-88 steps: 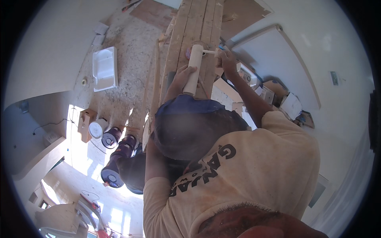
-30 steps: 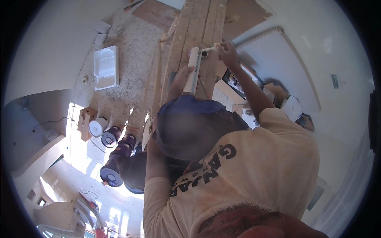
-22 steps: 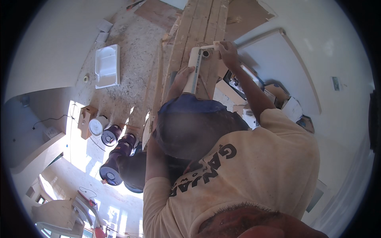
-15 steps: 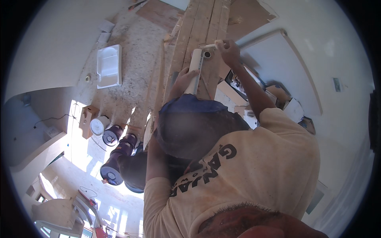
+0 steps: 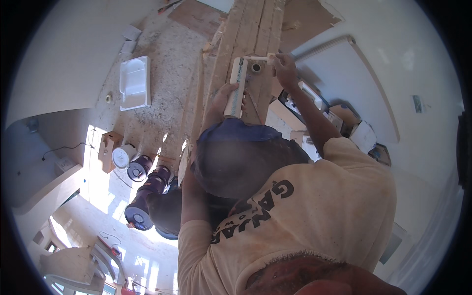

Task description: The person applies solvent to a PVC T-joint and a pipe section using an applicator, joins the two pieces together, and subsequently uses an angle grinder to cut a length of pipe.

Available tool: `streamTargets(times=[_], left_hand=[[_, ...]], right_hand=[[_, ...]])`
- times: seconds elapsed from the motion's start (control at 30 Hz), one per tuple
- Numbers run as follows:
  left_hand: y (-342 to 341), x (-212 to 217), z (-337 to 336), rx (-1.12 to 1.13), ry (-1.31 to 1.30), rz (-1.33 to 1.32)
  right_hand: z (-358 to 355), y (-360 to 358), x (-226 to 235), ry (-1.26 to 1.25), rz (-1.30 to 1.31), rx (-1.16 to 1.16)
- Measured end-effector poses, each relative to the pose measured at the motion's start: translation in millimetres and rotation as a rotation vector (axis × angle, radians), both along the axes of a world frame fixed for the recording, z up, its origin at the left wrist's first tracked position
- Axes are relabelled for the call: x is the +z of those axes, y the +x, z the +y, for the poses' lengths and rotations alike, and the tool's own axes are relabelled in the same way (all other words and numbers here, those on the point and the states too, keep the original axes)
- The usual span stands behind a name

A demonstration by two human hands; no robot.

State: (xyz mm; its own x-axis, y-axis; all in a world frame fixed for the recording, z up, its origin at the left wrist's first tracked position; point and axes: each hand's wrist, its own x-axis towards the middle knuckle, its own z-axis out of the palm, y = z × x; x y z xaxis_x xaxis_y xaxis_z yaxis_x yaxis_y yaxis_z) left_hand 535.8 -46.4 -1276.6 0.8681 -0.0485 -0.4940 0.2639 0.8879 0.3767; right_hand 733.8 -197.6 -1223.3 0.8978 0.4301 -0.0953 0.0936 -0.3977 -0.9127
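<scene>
A short length of white pipe (image 5: pixel 237 81) with dark printing along it lies lengthwise over the wooden planks. My left hand (image 5: pixel 222 101) is closed around the pipe's left side; some of its fingers are hidden under it. Beyond it on the right, my right hand (image 5: pixel 285 68) pinches a thin white stick (image 5: pixel 255 58) with a pale, thicker end at the fingers. The stick's other end meets or nearly meets the pipe's far end; I cannot tell if they touch. Just below the stick, a small round thing with a dark opening (image 5: pixel 256 68) stands on the planks.
Long wooden planks (image 5: pixel 248 29) run away in front of me. On the dusty floor at left lies a white tray (image 5: pixel 135 82). Several dark buckets (image 5: pixel 139 167) and a white bucket (image 5: pixel 123 156) stand nearer. At right are a large pale panel (image 5: pixel 344 83) and boxes (image 5: pixel 344 115).
The pipe has turned about its length, bringing the printing to the top, and has shifted slightly left with my left hand. My right hand and the stick have moved a little.
</scene>
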Motion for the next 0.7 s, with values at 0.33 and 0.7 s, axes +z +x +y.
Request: streamTargets(times=[0.33,0.7], left_hand=[[-0.1,-1.9,2.4,0.009,-0.049,-0.083],[-3.0,5.4,4.2,0.047,0.044,-0.022]], right_hand=[[-30.1,10.7,-36.9,-0.048,0.045,-0.111],[-11.9,4.6,-15.9,-0.498,-0.485,0.165]])
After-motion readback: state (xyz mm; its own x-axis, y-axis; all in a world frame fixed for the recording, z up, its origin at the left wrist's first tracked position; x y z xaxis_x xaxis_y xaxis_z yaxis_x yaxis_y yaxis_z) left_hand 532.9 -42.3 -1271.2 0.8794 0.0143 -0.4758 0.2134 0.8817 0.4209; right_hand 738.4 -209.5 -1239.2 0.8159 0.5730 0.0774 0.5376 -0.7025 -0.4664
